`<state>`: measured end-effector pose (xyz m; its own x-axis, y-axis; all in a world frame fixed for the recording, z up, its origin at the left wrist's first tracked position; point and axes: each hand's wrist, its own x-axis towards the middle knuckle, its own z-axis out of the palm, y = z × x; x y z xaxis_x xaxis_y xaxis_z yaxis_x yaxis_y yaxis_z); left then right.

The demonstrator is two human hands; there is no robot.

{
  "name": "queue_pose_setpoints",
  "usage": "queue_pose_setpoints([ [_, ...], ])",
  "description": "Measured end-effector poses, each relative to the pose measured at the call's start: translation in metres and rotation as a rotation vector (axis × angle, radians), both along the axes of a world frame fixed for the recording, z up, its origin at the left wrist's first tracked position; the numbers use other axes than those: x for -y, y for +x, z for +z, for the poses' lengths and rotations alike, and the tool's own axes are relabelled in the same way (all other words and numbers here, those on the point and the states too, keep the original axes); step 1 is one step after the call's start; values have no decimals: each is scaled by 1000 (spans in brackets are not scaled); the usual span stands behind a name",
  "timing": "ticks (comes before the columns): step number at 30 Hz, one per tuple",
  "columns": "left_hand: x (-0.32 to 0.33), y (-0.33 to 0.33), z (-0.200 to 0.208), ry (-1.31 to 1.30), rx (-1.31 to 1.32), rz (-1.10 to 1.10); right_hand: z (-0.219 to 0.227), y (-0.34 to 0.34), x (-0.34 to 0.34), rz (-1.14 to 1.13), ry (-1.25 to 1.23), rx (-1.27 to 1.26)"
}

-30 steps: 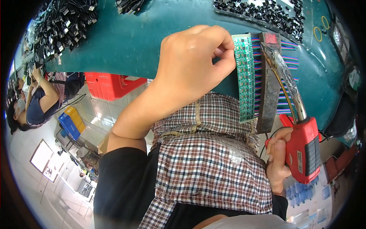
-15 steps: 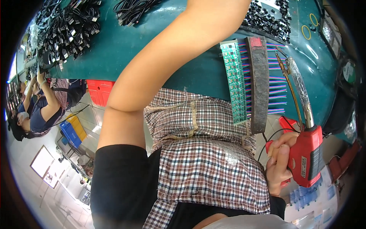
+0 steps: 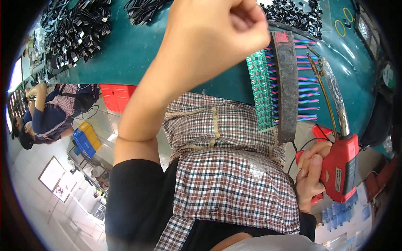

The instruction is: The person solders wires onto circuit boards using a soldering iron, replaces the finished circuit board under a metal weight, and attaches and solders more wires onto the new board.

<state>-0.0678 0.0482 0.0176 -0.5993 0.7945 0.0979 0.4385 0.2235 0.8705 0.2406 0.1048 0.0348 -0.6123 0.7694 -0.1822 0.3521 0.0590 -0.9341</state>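
Both hands closed: right hand (image 3: 310, 175) fingers wrap red soldering gun (image 3: 341, 167); left hand (image 3: 222, 29) fisted.

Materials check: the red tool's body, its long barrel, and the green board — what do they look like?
Tool body: red moulded plastic, matte, with a dark grip panel. Barrel: metal, dull grey and discoloured, probably heat-stained. Green board: looks like laminate circuit board with a green coating and rows of small dark parts; coloured wires run beside it. Right hand grips the tool.
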Motion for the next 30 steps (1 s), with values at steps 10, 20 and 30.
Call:
queue_pose_setpoints([
  [10, 46, 40, -39, 98, 28, 38, 9, -1, -8, 243, -80, 114],
  [20, 48, 38, -47, 78, -103, 19, 18, -5, -6, 177, -224, 251],
  [30, 48, 36, -45, 42, -146, 0, 5, -4, -7, 433, 155, 274],
])
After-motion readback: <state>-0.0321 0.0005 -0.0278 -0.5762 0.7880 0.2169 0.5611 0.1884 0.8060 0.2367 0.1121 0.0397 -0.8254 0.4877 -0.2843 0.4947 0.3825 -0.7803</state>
